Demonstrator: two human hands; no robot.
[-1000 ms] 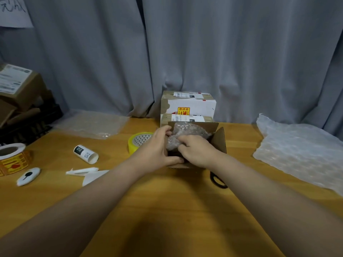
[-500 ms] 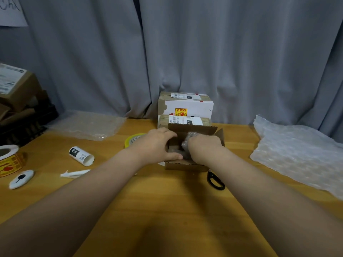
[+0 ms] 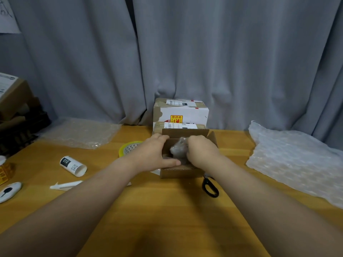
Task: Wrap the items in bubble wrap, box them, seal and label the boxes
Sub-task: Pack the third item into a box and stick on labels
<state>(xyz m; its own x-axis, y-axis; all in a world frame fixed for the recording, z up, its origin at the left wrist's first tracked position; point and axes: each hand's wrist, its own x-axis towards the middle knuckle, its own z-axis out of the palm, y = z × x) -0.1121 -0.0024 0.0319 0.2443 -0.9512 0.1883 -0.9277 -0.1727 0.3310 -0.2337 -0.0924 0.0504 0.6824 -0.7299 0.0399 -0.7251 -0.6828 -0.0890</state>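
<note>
Wooden table (image 3: 167,210) — left hand (image 3: 154,153) grips the open cardboard box (image 3: 181,173), right hand (image 3: 202,153) clutches the bubble-wrapped item (image 3: 179,149) inside; scissors (image 3: 210,188) at four o'clock.

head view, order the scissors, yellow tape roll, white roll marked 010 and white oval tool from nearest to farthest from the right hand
From the right hand:
1. Scissors, just beside its wrist.
2. Yellow tape roll, left, past the left hand.
3. White roll marked 010, farther left.
4. White oval tool, far left edge.
</note>
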